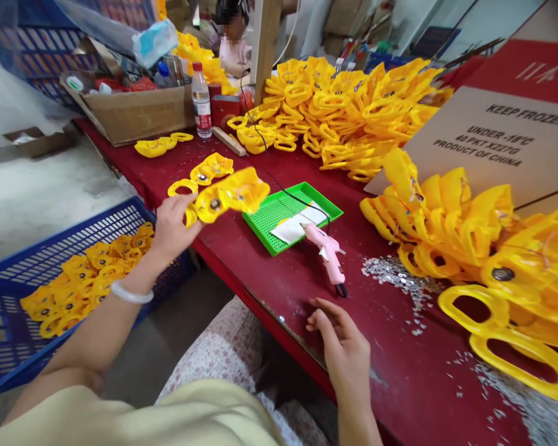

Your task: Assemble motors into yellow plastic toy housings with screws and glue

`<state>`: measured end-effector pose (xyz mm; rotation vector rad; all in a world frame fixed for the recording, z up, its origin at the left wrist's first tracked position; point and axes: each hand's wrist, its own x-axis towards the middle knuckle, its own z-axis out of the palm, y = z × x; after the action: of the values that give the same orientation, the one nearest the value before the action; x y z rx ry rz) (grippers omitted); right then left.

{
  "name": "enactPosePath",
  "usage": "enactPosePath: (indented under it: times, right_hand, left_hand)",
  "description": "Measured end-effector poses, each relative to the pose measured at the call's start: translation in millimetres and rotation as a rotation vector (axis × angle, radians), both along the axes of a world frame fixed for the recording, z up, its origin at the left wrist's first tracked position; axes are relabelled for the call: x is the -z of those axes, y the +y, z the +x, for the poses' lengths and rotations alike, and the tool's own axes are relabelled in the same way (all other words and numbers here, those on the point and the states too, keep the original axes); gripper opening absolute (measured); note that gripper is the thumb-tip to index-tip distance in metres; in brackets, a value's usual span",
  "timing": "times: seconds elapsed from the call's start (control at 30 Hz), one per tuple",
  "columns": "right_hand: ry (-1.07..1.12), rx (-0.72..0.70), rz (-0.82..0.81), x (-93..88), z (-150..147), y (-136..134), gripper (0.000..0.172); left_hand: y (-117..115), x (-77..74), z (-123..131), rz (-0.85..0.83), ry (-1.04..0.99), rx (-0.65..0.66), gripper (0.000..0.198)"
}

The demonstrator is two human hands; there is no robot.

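Since the yellow moulded plastic piece [230,195] looks light and stiff, it is best taken by its ring, where it is pinched by the left hand [171,228] above the red worktop [279,303]; the empty right hand [341,353] is held well apart, and "KEEP FROZEN" is printed on a carton [488,142].

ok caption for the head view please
Left hand holds a yellow plastic piece over a red table, right hand near a pink hot glue gun.

Yellow plastic pieces [232,195], green perforated tray [272,214], pink glue gun [330,254].
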<state>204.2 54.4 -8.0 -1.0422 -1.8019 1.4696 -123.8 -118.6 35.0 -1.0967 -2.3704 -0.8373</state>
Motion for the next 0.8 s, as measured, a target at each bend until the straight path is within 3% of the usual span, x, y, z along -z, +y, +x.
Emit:
enactPosePath:
  times: [0.13, 0.23, 0.43, 0.8]
  right_hand:
    - [-0.009, -0.004, 0.018, 1.5, -0.7, 1.0, 0.037]
    - [-0.004, -0.011, 0.03, 1.3, -2.0, 1.4, 0.037]
    - [0.014, -0.025, 0.058, 3.2, -3.9, 0.9, 0.035]
    - [0.057, -0.092, 0.129, 10.2, -2.9, 1.4, 0.031]
  left_hand:
    - [29.7, -17.0, -64.2, -0.06, -0.074, -0.392, 0.053]
    - [56.6, -17.6, -92.4, -0.12, -0.137, -0.522, 0.054]
    - [85.3, 0.9, -102.5, -0.182, -0.168, -0.521, 0.058]
    - [74.3, 2.9, -100.4, -0.133, -0.022, -0.476, 0.077]
